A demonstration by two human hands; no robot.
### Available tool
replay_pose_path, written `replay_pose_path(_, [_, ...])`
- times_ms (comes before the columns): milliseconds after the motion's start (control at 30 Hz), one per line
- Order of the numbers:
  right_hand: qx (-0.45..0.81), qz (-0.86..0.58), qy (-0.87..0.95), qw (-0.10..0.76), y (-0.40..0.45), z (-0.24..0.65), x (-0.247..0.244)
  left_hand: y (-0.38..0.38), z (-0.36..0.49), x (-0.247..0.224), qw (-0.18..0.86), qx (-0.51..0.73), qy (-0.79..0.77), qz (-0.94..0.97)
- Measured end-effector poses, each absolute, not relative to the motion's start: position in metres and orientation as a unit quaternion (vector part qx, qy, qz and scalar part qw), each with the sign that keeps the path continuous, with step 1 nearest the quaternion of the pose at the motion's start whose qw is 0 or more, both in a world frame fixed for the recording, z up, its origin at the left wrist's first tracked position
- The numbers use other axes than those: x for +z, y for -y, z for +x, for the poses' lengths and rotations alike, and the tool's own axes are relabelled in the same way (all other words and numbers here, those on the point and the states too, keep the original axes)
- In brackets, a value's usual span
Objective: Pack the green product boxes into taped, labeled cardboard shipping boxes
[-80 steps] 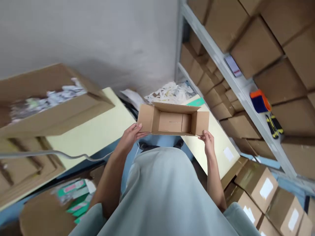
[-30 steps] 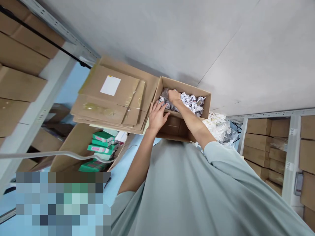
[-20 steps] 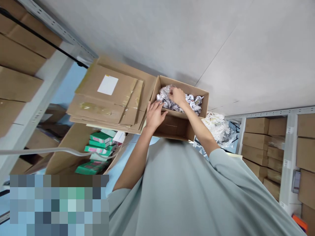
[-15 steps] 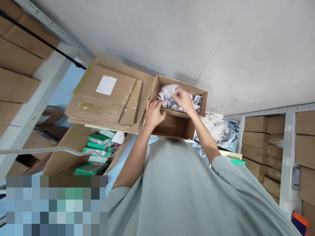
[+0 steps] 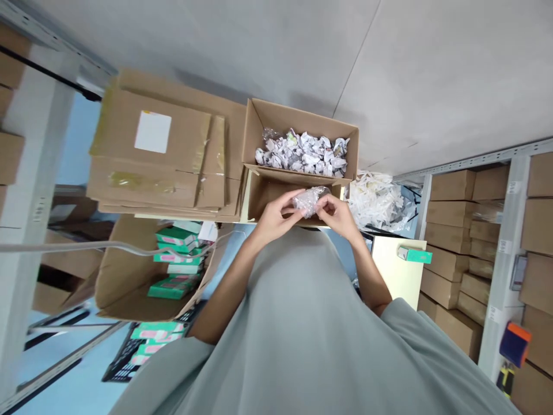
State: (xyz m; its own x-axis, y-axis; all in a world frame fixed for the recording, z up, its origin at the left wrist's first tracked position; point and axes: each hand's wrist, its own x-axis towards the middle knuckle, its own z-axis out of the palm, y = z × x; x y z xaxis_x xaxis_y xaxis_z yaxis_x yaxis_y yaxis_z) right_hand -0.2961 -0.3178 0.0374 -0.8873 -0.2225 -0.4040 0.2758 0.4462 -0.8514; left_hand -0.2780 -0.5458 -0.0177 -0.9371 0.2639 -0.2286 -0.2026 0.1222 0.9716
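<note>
A crinkled piece of bubble wrap (image 5: 309, 200) is held between my two hands. My left hand (image 5: 279, 218) grips its left side with thumb and fingers, while my right hand (image 5: 336, 214) pinches its right side. Whether anything is wrapped inside, I cannot tell. Below the hands is an open cardboard box (image 5: 261, 193) whose inside looks bare where it shows. Behind it stands another open cardboard box (image 5: 298, 115), holding many crumpled pieces of white paper (image 5: 309, 153) and some clear plastic at its left end.
Flattened cardboard (image 5: 168, 135) is stacked at left. Below it, a large carton (image 5: 125, 276) holds green boxes (image 5: 175, 286); a cable (image 5: 108, 246) crosses it. Shredded paper (image 5: 375, 199) lies at right, near a small green box (image 5: 415, 255). Shelves of cartons (image 5: 449, 213) stand beyond.
My right hand has lifted the bubble wrap out of the paper-filled box and brought it toward me. My left hand has left the box edge and now holds it too.
</note>
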Motion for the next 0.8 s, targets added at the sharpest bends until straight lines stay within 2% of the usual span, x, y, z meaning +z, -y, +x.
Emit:
replay_pose_path(200, [-0.333, 0.05, -0.913, 0.231, 0.318, -0.299, 0.017, 0.54, -0.288, -0.062, 0.181, 0.569, -0.802, -0.015])
replay_pose_path(400, [-0.188, 0.058, -0.945, 0.263, 0.32, -0.307, 0.012, 0.536, -0.293, -0.074, 0.192, 0.457, -0.867, 0.046])
replay_pose_path(567, [-0.165, 0.058, -0.945, 0.277, 0.326, -0.308, 0.019, 0.542, -0.287, -0.071, 0.204, 0.426, -0.88, 0.057])
replay_pose_path(800, [-0.201, -0.072, -0.959, 0.188, 0.359, -0.374, 0.041, 0.569, -0.302, -0.041, 0.101, 0.475, -0.874, -0.005])
